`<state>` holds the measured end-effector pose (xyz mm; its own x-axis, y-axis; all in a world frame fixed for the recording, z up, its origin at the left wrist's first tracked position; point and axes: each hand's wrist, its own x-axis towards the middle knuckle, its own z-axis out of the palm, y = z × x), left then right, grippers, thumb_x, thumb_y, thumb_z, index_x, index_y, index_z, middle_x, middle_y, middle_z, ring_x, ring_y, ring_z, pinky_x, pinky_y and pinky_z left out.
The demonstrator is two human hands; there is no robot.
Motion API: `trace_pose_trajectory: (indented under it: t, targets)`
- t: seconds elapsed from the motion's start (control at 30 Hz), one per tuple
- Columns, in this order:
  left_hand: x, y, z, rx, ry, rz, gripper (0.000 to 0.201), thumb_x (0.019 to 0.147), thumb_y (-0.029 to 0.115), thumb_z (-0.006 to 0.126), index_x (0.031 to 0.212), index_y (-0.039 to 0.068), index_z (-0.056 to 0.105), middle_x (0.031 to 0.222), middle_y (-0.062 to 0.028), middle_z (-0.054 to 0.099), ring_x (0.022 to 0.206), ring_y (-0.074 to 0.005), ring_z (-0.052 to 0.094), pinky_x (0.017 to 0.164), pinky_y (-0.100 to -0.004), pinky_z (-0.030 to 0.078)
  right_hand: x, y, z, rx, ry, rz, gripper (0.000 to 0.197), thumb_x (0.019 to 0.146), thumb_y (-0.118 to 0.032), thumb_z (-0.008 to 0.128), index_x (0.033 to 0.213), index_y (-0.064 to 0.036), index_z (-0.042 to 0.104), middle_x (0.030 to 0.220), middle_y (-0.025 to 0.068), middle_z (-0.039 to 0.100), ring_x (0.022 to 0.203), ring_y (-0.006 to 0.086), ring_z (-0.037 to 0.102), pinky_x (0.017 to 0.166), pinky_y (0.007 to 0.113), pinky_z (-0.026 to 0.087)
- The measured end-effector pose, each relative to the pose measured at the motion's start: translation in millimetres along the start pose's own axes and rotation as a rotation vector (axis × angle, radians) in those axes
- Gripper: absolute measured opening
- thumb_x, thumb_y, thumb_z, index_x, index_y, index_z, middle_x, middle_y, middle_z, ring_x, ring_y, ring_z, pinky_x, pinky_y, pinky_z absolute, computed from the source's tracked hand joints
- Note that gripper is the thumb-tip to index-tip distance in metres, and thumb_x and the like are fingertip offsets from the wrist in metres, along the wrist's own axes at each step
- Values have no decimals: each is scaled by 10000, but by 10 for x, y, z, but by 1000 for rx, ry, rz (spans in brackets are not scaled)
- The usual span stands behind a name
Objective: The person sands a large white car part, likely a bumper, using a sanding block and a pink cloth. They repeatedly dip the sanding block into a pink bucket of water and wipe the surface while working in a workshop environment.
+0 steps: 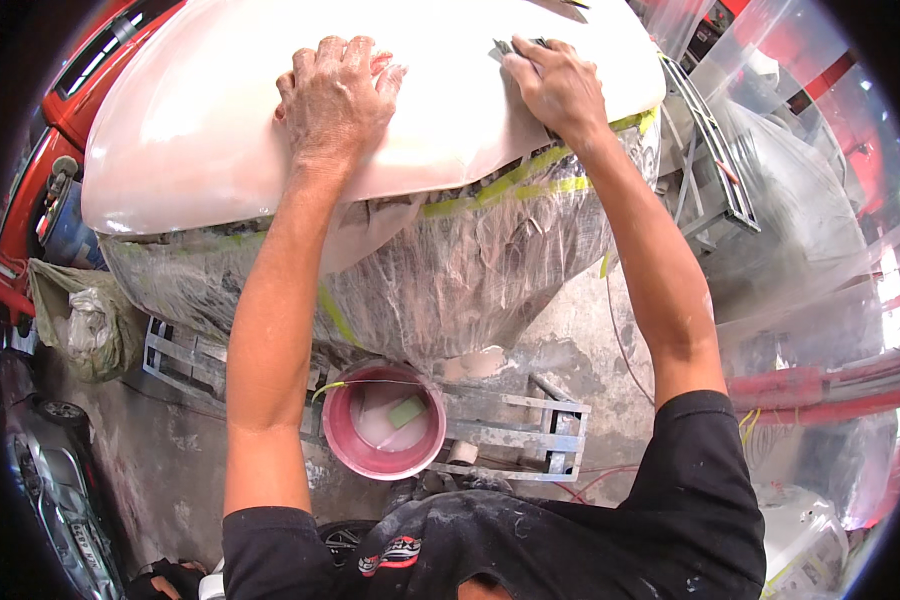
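You have both hands on the white panel (220, 110), which is spread out in front of you. Your right hand (560, 90) is toward the panel's right end, its fingers closed around a dark sheet (504, 49); your left hand (335, 95) is nearer the panel's middle, fingers bent and close together, and I cannot tell whether anything lies beneath them. If your right fingertips press harder than the rest of the sheet, you could leave uneven marks in the pale surface. Grit caught under either hand could scratch it. Near the panel's right edge, a stroke that runs too far could catch the yellow tape (568, 185) and lift it, or tear the plastic sheeting (450, 270) hanging below the panel. The pink bucket (336, 440), with a green block (406, 412) in its cloudy liquid, sits low on your side of the panel; a careless step could tip it.
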<state>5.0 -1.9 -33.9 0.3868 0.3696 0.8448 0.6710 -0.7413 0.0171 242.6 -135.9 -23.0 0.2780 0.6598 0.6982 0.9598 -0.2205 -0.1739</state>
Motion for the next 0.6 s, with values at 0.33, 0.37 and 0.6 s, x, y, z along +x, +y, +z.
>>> trace_pose_trajectory:
  t: [0.33, 0.37, 0.6]
  targets:
    - [25, 6, -14, -25, -3, -11, 430, 915, 448, 731, 1190, 119, 735, 1185, -123, 706, 1144, -316, 622, 966, -550, 486, -377, 11, 11, -39, 110, -87, 451, 993, -437, 601, 1352, -189, 715, 1380, 333, 598, 1181, 473, 639, 1027, 558, 485]
    - [-11, 8, -9, -24, -29, -14, 431, 914, 451, 732, 1188, 119, 735, 1184, -125, 706, 1146, -313, 622, 968, -550, 487, -264, -101, -36, -39, 104, 3, 476, 991, -432, 578, 1363, -162, 703, 1361, 328, 615, 1184, 470, 641, 1034, 541, 488]
    - [-18, 23, -336, -58, -19, -93, 278, 891, 309, 687, 1016, 63, 720, 1086, -149, 695, 1094, -355, 614, 972, -511, 488, -1237, -605, 18, 94, 182, -152, 405, 995, -398, 656, 1304, -153, 747, 1367, 330, 610, 1214, 409, 617, 1081, 529, 438]
